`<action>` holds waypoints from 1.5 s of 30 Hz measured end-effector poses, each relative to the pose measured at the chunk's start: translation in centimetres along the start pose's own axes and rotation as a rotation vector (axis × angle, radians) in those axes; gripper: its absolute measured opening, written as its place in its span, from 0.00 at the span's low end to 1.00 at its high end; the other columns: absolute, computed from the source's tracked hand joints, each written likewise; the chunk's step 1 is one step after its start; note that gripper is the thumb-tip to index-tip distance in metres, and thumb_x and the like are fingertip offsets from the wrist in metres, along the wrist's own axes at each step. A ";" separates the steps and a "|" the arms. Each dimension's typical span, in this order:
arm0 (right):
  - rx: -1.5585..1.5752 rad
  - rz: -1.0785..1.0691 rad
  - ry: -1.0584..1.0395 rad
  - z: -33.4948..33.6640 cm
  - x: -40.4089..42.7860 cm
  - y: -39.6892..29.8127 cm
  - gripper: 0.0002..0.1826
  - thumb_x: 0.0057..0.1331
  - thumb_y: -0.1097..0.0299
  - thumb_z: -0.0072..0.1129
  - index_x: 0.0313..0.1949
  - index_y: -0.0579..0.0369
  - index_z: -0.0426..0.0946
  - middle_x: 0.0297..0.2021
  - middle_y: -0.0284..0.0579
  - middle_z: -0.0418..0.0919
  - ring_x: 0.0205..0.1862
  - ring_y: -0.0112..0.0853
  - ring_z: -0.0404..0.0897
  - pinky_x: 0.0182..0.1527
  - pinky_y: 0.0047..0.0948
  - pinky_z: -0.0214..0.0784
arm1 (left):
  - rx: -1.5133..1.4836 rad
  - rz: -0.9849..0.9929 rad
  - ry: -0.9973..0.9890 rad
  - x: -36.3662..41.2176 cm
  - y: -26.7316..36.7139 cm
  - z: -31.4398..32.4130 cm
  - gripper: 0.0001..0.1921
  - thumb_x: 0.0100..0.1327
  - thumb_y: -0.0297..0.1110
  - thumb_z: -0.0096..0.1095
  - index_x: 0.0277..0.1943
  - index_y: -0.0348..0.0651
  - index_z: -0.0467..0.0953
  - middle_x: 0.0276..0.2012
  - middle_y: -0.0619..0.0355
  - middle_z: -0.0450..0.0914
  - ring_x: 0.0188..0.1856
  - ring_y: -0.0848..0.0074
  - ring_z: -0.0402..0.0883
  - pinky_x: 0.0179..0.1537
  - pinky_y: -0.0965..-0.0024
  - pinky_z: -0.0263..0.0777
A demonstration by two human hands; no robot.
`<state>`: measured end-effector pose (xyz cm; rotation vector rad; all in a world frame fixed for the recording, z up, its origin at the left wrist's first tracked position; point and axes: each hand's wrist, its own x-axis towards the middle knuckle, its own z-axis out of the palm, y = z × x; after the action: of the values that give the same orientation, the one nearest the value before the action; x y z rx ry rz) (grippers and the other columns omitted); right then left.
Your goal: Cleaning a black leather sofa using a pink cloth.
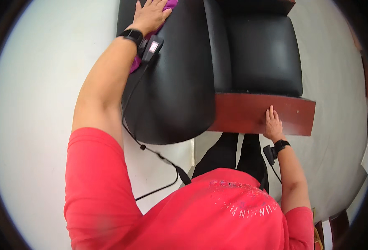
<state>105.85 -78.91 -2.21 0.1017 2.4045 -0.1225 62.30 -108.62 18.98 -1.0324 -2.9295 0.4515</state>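
Note:
At the top of the view my left hand [151, 15] presses a purple cloth [135, 64] against the upper back edge of a black leather-look backrest [177, 78]. Part of the cloth is hidden under the palm and wrist, and more of it runs to the picture's top edge. My right hand [273, 123] lies on the flat reddish-brown wooden armrest [240, 112], fingers extended and holding nothing. Beyond that armrest is the black padded seat [265, 56] of the same armchair.
Each wrist wears a black strap with a small device; a black cable [129, 103] from the left one hangs past the backrest. A white wall [40, 109] stands at the left. Pale floor [334, 150] lies at the right, with dark furniture [339, 223] at the lower right.

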 end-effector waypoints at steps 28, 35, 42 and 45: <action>0.806 0.341 0.287 23.8 -19.6 20.6 0.17 0.58 0.78 0.44 0.46 0.66 0.76 0.41 0.58 0.81 0.43 0.48 0.81 0.48 0.38 0.73 | 0.309 0.385 -0.453 -18.7 17.1 3.8 0.14 0.66 0.39 0.50 0.50 0.48 0.79 0.57 0.56 0.73 0.66 0.59 0.62 0.64 0.44 0.54; 0.974 0.357 0.169 30.2 -21.5 24.1 0.19 0.57 0.74 0.44 0.46 0.69 0.76 0.35 0.52 0.81 0.37 0.36 0.81 0.43 0.31 0.73 | 0.135 0.422 -0.353 -30.6 21.5 4.2 0.17 0.64 0.39 0.53 0.53 0.46 0.77 0.56 0.54 0.73 0.71 0.59 0.56 0.70 0.43 0.43; 1.203 0.383 0.188 25.8 -19.8 26.1 0.20 0.60 0.75 0.44 0.50 0.68 0.75 0.41 0.55 0.82 0.42 0.36 0.81 0.48 0.31 0.73 | 0.447 0.106 -0.218 -18.1 11.5 -1.0 0.21 0.65 0.45 0.54 0.58 0.46 0.74 0.62 0.55 0.68 0.72 0.57 0.50 0.67 0.35 0.41; 1.290 0.378 0.232 24.8 -20.4 24.5 0.21 0.61 0.74 0.41 0.51 0.69 0.74 0.41 0.53 0.81 0.42 0.35 0.80 0.46 0.30 0.72 | 0.342 0.021 -0.142 -18.9 10.5 1.8 0.22 0.66 0.45 0.53 0.60 0.46 0.72 0.64 0.56 0.67 0.71 0.57 0.53 0.66 0.37 0.45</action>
<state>140.05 -58.26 -8.38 1.1747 2.0728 -1.4993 83.37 -112.89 16.15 -1.0203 -2.8124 1.0230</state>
